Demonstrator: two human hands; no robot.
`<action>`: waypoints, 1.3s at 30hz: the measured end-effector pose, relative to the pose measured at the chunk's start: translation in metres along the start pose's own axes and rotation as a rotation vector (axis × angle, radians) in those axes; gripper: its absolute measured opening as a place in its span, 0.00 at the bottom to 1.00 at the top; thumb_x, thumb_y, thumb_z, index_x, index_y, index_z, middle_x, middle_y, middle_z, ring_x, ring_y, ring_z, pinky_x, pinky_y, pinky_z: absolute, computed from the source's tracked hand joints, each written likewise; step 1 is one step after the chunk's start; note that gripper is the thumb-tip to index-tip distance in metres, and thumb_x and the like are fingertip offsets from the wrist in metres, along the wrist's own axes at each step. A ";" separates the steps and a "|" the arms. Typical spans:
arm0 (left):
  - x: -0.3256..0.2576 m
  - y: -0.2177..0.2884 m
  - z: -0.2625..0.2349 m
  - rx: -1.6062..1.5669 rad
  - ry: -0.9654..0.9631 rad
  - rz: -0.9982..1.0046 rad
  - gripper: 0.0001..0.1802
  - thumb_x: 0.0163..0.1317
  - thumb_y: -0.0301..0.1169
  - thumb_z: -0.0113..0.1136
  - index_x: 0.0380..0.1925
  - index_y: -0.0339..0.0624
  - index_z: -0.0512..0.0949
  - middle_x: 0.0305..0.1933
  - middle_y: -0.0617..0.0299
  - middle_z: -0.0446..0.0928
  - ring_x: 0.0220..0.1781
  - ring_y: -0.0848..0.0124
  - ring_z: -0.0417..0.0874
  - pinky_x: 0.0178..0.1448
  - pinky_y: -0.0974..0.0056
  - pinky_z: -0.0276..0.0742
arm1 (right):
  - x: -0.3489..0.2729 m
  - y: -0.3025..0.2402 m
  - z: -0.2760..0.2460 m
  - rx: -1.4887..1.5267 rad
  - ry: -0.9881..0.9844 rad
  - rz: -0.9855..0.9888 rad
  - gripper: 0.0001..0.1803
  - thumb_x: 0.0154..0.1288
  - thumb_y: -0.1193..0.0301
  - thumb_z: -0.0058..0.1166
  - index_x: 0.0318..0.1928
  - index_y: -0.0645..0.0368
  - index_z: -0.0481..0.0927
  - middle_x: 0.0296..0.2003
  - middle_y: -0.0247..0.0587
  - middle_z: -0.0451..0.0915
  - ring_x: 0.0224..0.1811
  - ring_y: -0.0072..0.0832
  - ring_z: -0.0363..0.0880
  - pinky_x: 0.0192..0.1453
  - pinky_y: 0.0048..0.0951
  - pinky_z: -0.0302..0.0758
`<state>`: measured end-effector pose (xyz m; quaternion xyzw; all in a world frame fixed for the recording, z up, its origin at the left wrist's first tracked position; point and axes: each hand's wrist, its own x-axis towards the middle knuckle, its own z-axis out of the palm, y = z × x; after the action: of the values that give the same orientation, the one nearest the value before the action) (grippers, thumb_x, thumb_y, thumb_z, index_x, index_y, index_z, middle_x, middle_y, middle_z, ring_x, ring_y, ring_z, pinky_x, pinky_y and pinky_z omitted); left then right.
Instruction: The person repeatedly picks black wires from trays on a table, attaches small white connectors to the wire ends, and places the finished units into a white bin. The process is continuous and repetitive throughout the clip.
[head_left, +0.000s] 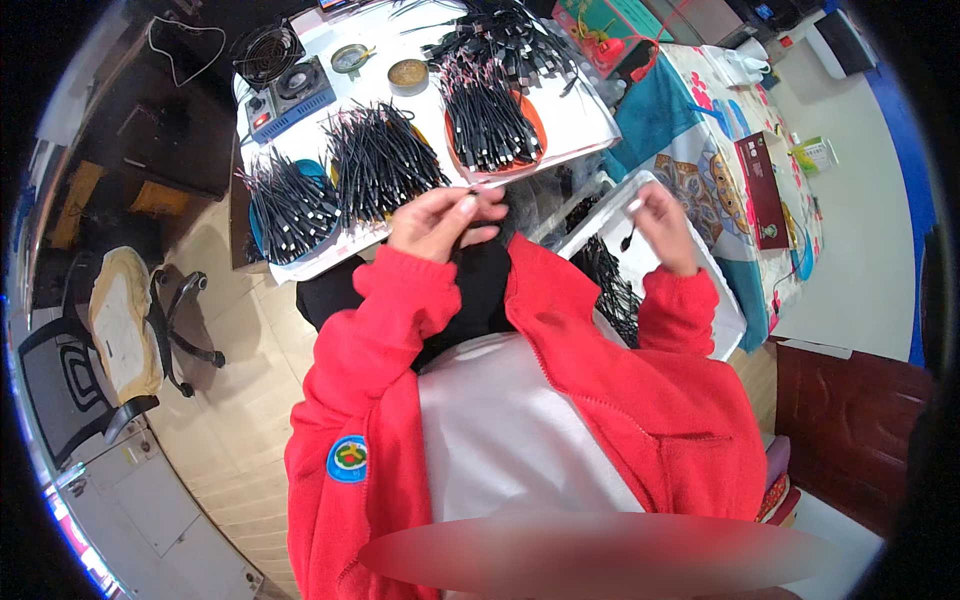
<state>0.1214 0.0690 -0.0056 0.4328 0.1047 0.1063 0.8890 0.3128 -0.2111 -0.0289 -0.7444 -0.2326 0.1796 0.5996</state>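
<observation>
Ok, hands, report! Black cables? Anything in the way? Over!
Left hand: fingertips pinched, contents unclear. Right hand: over white tray. Black cables: bundled ahead, more in tray. No obvious blockage.

item (477, 190) in left hand (440, 224) too small to tell, white box (733, 320) partly behind right sleeve (680, 315), lower oval (600, 556) blurred

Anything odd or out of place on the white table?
One untidy spot: the loose heap of black cables at the far end of the white table sprawls in mixed directions, no tray visible, unlike the roughly aligned black-cable bunch in the orange rounded tray. No clear damage visible.
</observation>
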 end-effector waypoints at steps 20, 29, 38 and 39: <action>-0.060 0.073 0.009 0.023 0.325 0.575 0.10 0.69 0.29 0.46 0.38 0.33 0.73 0.33 0.47 0.80 0.22 0.71 0.79 0.26 0.72 0.74 | -0.036 -0.014 0.193 -0.474 -1.432 -0.363 0.08 0.59 0.71 0.50 0.35 0.62 0.68 0.27 0.53 0.74 0.32 0.54 0.74 0.35 0.46 0.69; -0.058 0.061 0.001 0.224 0.408 0.588 0.09 0.66 0.29 0.54 0.37 0.32 0.74 0.23 0.61 0.75 0.18 0.82 0.67 0.21 0.77 0.59 | 0.002 -0.108 0.195 0.066 -0.791 -0.230 0.10 0.62 0.72 0.55 0.42 0.63 0.77 0.35 0.35 0.78 0.36 0.18 0.76 0.41 0.23 0.73; -0.053 0.054 0.005 0.353 0.402 0.494 0.09 0.65 0.28 0.54 0.39 0.31 0.75 0.24 0.61 0.77 0.20 0.82 0.71 0.22 0.78 0.62 | 0.016 -0.151 0.217 0.463 -0.595 -0.294 0.06 0.63 0.78 0.55 0.40 0.67 0.76 0.33 0.35 0.78 0.36 0.18 0.77 0.41 0.19 0.75; -0.055 0.054 0.006 0.330 0.379 0.471 0.09 0.65 0.28 0.53 0.39 0.31 0.76 0.24 0.60 0.77 0.19 0.82 0.70 0.22 0.78 0.62 | 0.017 -0.150 0.217 0.463 -0.556 -0.314 0.06 0.62 0.78 0.55 0.39 0.66 0.76 0.34 0.34 0.78 0.36 0.18 0.77 0.41 0.19 0.74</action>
<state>0.0655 0.0821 0.0457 0.5556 0.1811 0.3688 0.7228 0.1889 -0.0001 0.0711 -0.4678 -0.4504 0.3282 0.6860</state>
